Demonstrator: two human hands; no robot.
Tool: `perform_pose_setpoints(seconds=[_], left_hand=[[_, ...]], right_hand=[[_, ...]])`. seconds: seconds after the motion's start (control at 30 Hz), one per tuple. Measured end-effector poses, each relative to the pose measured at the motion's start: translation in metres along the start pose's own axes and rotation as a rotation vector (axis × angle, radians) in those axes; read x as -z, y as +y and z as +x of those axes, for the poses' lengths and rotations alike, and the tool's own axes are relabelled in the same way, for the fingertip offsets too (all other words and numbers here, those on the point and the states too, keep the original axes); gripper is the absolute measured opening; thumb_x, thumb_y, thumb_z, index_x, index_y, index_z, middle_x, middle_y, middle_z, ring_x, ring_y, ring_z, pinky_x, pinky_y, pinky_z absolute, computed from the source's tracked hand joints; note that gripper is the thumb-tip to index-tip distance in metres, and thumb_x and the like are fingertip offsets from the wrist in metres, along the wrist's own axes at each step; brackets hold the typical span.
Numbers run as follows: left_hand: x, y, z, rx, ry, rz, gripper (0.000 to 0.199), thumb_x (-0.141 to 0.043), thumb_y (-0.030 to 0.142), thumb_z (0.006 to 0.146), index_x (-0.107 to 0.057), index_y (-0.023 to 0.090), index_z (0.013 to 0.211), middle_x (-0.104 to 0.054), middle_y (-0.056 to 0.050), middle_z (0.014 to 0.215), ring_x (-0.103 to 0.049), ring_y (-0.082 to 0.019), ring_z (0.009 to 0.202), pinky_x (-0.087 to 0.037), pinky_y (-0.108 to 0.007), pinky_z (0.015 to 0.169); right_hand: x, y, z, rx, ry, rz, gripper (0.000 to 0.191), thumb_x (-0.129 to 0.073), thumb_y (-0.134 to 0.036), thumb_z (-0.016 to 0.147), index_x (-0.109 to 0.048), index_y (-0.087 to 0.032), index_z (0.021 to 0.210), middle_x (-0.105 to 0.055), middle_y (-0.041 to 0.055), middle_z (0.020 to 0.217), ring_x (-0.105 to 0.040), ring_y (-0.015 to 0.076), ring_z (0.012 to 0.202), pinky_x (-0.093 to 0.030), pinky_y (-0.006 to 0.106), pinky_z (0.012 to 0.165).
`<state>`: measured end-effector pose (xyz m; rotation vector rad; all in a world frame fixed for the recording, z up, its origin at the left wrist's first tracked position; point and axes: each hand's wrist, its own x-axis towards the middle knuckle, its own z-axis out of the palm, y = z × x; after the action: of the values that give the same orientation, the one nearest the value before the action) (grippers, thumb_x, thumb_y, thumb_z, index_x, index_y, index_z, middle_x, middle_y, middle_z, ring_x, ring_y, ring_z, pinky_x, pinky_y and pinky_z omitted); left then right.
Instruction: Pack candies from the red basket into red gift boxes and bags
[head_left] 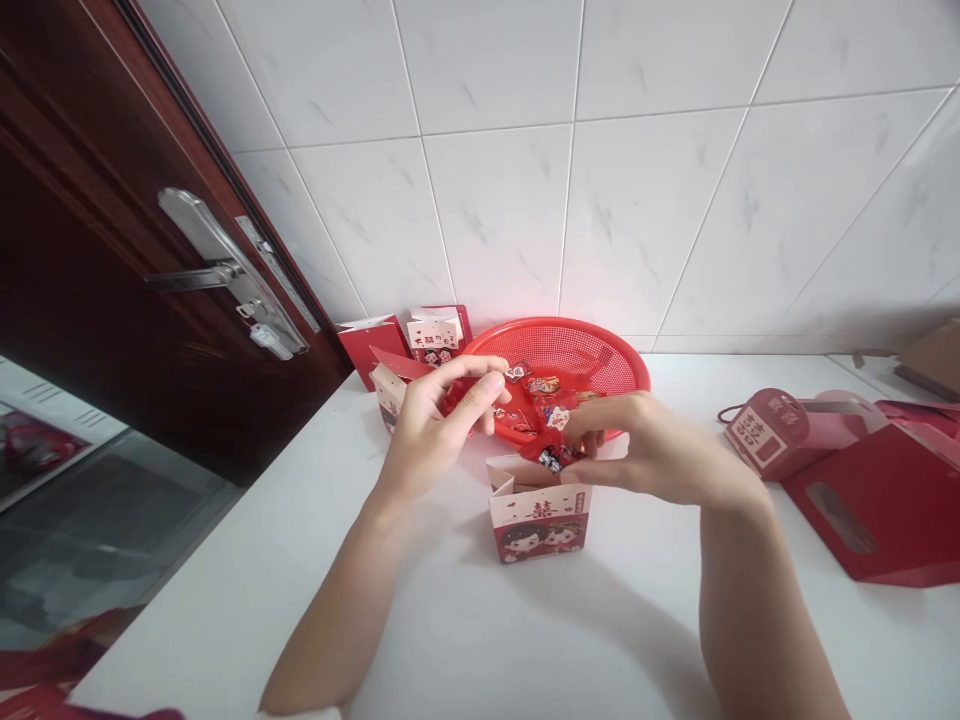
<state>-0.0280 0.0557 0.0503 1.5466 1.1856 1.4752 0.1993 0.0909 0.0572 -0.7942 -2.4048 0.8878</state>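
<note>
My right hand (626,440) pinches a wrapped candy (555,457), dark with white print, in a red wrapper. It is held just above the open top of a small paper gift box (541,525), which stands upright with two cartoon faces on its red front. My left hand (454,410) is to the left, its thumb and fingers closed together in front of the basket; whatever they may hold is hidden. Behind both hands sits a red plastic basket (600,350) with several wrapped candies (545,385) inside.
More open gift boxes (439,335) stand behind my left hand at the wall. Red and pink boxes (892,500) with handles lie on the white table (480,650) at the right. A cardboard piece (934,360) is at the far right; a dark door (82,200) borders the left.
</note>
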Motion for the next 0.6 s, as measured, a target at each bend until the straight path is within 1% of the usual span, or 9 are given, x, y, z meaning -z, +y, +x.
perform_pose_setpoints(seconds=[0.07, 0.17, 0.23, 0.37, 0.4, 0.47, 0.53, 0.6], left_hand=[[0.001, 0.001, 0.000, 0.004, -0.011, 0.007, 0.022, -0.070, 0.039, 0.091, -0.075, 0.020, 0.100, -0.070, -0.001, 0.079, -0.057, -0.009, 0.055, -0.049, -0.023, 0.057], [0.000, 0.001, -0.002, 0.017, -0.036, 0.040, 0.022, -0.069, 0.039, 0.091, -0.074, 0.020, 0.100, -0.070, -0.001, 0.081, -0.059, -0.010, 0.057, -0.050, -0.024, 0.059], [-0.001, 0.001, -0.002, 0.027, -0.055, 0.070, 0.023, -0.069, 0.040, 0.091, -0.074, 0.020, 0.102, -0.071, -0.002, 0.080, -0.059, -0.010, 0.059, -0.050, -0.024, 0.060], [-0.001, -0.001, -0.001, 0.080, -0.122, 0.141, 0.025, -0.068, 0.043, 0.091, -0.074, 0.021, 0.102, -0.071, -0.002, 0.083, -0.058, -0.010, 0.059, -0.049, -0.024, 0.057], [-0.001, -0.001, -0.001, 0.101, -0.145, 0.155, 0.025, -0.069, 0.043, 0.090, -0.074, 0.022, 0.102, -0.071, -0.002, 0.083, -0.058, -0.010, 0.058, -0.049, -0.023, 0.056], [-0.001, 0.000, -0.001, 0.135, -0.181, 0.170, 0.026, -0.070, 0.044, 0.088, -0.074, 0.022, 0.101, -0.071, -0.001, 0.084, -0.060, -0.011, 0.058, -0.049, -0.024, 0.055], [-0.001, 0.000, -0.002, 0.142, -0.195, 0.169, 0.026, -0.070, 0.044, 0.088, -0.074, 0.021, 0.100, -0.071, -0.001, 0.084, -0.060, -0.011, 0.058, -0.050, -0.024, 0.055], [-0.001, 0.001, -0.002, 0.132, -0.206, 0.142, 0.028, -0.069, 0.047, 0.090, -0.074, 0.020, 0.098, -0.071, -0.002, 0.085, -0.059, -0.011, 0.058, -0.049, -0.025, 0.057]], right_hand=[[-0.004, -0.003, 0.001, -0.043, -0.048, -0.142, 0.017, -0.073, -0.012, 0.083, -0.062, -0.019, 0.072, -0.061, -0.0030, 0.068, -0.050, 0.0120, 0.064, -0.036, 0.026, 0.058], [-0.012, -0.007, 0.004, -0.106, -0.061, -0.279, 0.018, -0.068, -0.005, 0.081, -0.060, -0.019, 0.073, -0.060, -0.0032, 0.067, -0.049, 0.0118, 0.062, -0.030, 0.026, 0.055], [-0.016, -0.009, 0.004, -0.133, -0.059, -0.322, 0.020, -0.066, -0.007, 0.083, -0.056, -0.020, 0.071, -0.056, -0.0037, 0.063, -0.046, 0.0112, 0.059, -0.026, 0.027, 0.053], [-0.019, -0.011, 0.004, -0.168, -0.083, -0.383, 0.031, -0.063, -0.013, 0.087, -0.044, -0.020, 0.064, -0.046, -0.0054, 0.055, -0.034, 0.0094, 0.050, -0.021, 0.029, 0.050], [-0.019, -0.011, 0.005, -0.179, -0.098, -0.392, 0.030, -0.063, -0.012, 0.086, -0.044, -0.020, 0.064, -0.048, -0.0052, 0.055, -0.034, 0.0093, 0.049, -0.021, 0.029, 0.049], [-0.019, -0.011, 0.005, -0.200, -0.137, -0.393, 0.026, -0.063, -0.011, 0.085, -0.048, -0.020, 0.066, -0.054, -0.0039, 0.059, -0.039, 0.0097, 0.051, -0.021, 0.029, 0.049], [-0.019, -0.011, 0.005, -0.200, -0.172, -0.359, 0.020, -0.063, -0.008, 0.083, -0.054, -0.020, 0.070, -0.061, -0.0023, 0.065, -0.047, 0.0106, 0.056, -0.025, 0.027, 0.051], [-0.018, -0.010, 0.005, -0.193, -0.168, -0.317, 0.017, -0.063, -0.005, 0.081, -0.058, -0.020, 0.074, -0.066, -0.0011, 0.072, -0.053, 0.0117, 0.062, -0.029, 0.026, 0.053]])
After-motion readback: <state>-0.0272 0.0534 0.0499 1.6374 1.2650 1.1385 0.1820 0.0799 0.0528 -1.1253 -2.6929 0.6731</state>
